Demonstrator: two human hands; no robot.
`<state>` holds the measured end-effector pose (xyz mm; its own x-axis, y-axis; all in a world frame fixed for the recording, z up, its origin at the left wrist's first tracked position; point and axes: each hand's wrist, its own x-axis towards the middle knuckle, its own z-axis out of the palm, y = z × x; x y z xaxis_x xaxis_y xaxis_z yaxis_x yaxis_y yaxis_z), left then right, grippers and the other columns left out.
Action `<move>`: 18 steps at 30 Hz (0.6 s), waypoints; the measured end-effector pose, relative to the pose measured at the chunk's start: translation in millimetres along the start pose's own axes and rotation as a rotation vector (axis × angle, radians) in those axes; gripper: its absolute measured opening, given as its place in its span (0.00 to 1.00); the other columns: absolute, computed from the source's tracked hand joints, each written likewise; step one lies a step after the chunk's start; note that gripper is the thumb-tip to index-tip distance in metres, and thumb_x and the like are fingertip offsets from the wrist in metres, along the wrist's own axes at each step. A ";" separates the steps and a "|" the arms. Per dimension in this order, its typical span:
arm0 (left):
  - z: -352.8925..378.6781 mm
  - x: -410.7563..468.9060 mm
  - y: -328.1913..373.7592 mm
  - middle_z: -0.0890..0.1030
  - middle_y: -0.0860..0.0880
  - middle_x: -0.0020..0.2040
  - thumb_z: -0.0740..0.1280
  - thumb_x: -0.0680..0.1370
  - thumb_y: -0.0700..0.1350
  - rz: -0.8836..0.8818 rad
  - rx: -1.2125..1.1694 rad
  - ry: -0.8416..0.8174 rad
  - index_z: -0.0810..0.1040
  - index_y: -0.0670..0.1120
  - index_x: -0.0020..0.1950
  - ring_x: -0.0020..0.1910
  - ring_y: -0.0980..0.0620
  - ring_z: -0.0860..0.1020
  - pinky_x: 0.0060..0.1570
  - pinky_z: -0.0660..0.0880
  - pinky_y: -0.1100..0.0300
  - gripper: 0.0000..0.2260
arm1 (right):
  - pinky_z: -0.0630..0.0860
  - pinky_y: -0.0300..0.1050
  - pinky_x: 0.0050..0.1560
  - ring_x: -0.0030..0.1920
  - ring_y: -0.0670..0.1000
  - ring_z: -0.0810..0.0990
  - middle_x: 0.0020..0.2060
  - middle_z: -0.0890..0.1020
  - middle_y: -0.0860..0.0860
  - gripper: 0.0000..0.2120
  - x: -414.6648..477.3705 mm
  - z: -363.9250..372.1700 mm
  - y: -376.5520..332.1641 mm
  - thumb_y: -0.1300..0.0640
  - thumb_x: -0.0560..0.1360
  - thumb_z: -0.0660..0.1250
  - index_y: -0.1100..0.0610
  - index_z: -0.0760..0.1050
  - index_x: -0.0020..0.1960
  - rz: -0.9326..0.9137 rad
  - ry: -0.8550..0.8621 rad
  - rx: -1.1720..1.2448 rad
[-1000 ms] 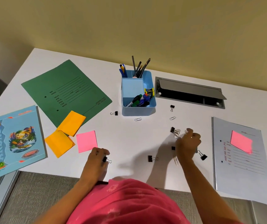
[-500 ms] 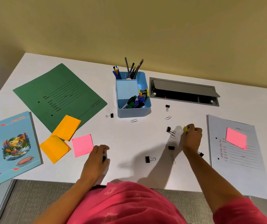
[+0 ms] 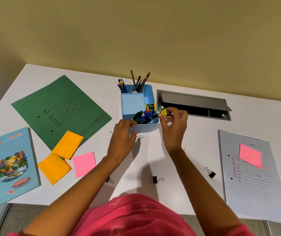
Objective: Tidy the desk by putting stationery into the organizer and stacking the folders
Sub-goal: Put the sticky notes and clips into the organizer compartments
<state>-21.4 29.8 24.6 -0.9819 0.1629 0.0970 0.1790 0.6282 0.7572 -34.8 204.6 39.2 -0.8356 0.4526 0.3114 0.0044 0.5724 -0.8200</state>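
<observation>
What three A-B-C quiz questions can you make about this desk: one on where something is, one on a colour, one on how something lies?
1. Where is the pink note on the right? A on the grey folder; B on a chair; C on the floor.
2. What colour is the clip in the right hand? A black; B yellow; C pink.
3. How is the green folder lying? A flat; B upright; C rolled up.
Answers: 1 A, it sits on the folder's cover; 2 B, the pinched clip is yellow; 3 A, it lies flat on the desk.
</observation>
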 end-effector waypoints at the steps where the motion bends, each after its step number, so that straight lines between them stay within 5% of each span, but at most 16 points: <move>1: -0.2 11.2 6.9 0.75 0.45 0.58 0.65 0.77 0.38 0.014 -0.003 0.023 0.75 0.43 0.60 0.57 0.48 0.71 0.54 0.62 0.67 0.12 | 0.72 0.25 0.38 0.40 0.44 0.76 0.50 0.69 0.49 0.11 5.0 4.9 0.8 0.57 0.72 0.73 0.53 0.76 0.53 0.001 -0.035 -0.005; 6: 3.4 57.8 23.0 0.76 0.48 0.60 0.61 0.79 0.40 0.025 0.036 0.070 0.75 0.47 0.61 0.60 0.48 0.70 0.58 0.65 0.56 0.12 | 0.70 0.24 0.40 0.41 0.42 0.74 0.49 0.70 0.51 0.12 22.8 24.9 15.9 0.57 0.70 0.74 0.55 0.77 0.52 -0.021 -0.194 -0.124; 10: 13.3 85.1 18.6 0.76 0.47 0.62 0.58 0.79 0.38 0.004 0.170 -0.112 0.75 0.49 0.64 0.65 0.48 0.69 0.60 0.64 0.54 0.16 | 0.78 0.40 0.46 0.42 0.49 0.76 0.49 0.72 0.56 0.11 32.7 36.5 24.7 0.63 0.70 0.74 0.61 0.79 0.52 -0.026 -0.317 -0.210; 14: 23.5 95.6 12.0 0.76 0.46 0.60 0.62 0.78 0.38 -0.033 0.272 -0.245 0.74 0.50 0.67 0.67 0.47 0.68 0.62 0.63 0.50 0.18 | 0.79 0.44 0.48 0.45 0.50 0.76 0.51 0.71 0.56 0.12 33.9 45.7 27.1 0.61 0.72 0.72 0.61 0.77 0.54 -0.067 -0.309 -0.361; 18: 29.4 98.4 9.0 0.77 0.47 0.58 0.59 0.79 0.39 -0.042 0.256 -0.196 0.75 0.50 0.65 0.64 0.47 0.71 0.61 0.65 0.52 0.16 | 0.76 0.45 0.47 0.47 0.54 0.75 0.53 0.72 0.57 0.10 33.7 49.4 30.4 0.59 0.74 0.67 0.58 0.76 0.55 -0.078 -0.340 -0.405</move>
<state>-114.5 73.9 21.9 -0.9626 0.2603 -0.0756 0.1729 0.8046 0.5681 -90.0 203.4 1.0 -0.9724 0.1893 0.1361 0.0903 0.8439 -0.5288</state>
